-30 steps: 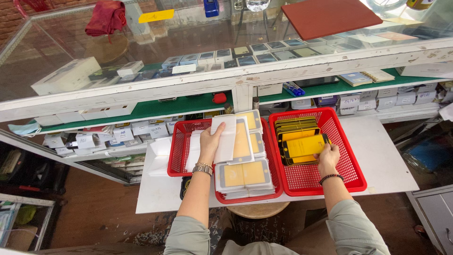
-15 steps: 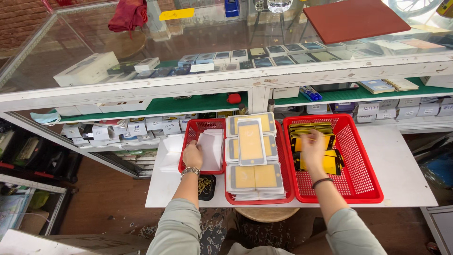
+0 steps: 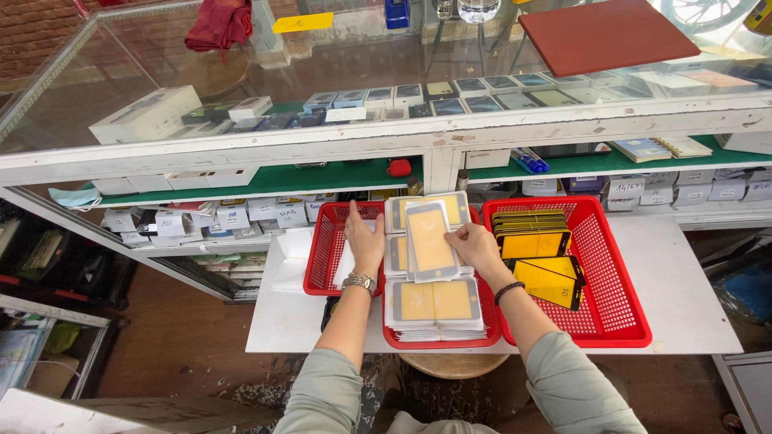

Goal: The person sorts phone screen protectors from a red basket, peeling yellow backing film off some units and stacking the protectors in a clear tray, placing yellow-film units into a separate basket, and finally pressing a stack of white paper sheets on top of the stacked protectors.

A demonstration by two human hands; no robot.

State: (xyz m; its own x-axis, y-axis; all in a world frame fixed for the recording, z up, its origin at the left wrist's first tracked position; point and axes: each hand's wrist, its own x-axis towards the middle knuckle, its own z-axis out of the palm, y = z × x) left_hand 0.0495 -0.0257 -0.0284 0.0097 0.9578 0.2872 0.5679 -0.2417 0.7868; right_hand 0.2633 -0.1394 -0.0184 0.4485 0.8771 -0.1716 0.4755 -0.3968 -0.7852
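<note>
A white-framed yellow screen protector [image 3: 430, 239] lies upright on stacks of similar protectors [image 3: 434, 305] in the middle red basket [image 3: 441, 341]. My left hand [image 3: 364, 241], with a wristwatch, rests flat along its left edge, fingers together. My right hand [image 3: 476, 246] touches its right edge with curled fingers. Whether either hand grips it is unclear. Black-edged yellow protectors [image 3: 532, 233] are stacked in the right red basket [image 3: 619, 297].
A third red basket [image 3: 322, 257] with white sheets sits at the left on the white table [image 3: 691, 281]. Behind stands a glass display counter [image 3: 338, 88] holding phones and small boxes. A red board [image 3: 607, 34] and a red cloth [image 3: 219, 24] lie on its top.
My right hand left the right basket's yellow protectors and came to the upright protector in the middle. My left hand shifted from the white sheets to that protector's left edge.
</note>
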